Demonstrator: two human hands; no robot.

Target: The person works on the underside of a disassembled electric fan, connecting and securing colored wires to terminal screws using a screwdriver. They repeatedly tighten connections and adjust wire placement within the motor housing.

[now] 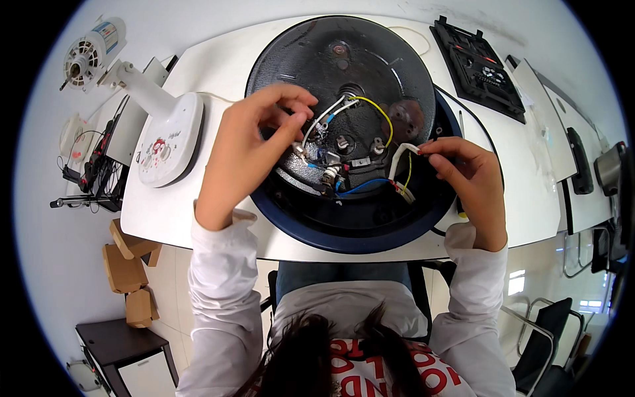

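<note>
A round black metal pan (344, 56), its wired underside facing up, rests tilted in a dark blue round housing (317, 239) on the table. White, yellow and blue wires run between terminals on it. My left hand (248, 142) is over the pan's left side, thumb and fingers apart and holding nothing, close to a white wire (321, 118). At the right rim, my right hand (473, 178) pinches the end of a white-sleeved wire (398, 157). A blue wire (364, 186) and a thin yellow-green wire (409, 173) pass beside that sleeve.
An open black tool case (479, 69) lies at the back right. A white fan stand (170, 142) is on the left, with a motor (92, 56) behind it. A yellow-ended tool (462, 210) lies beside the housing. Cardboard boxes (124, 268) sit on the floor.
</note>
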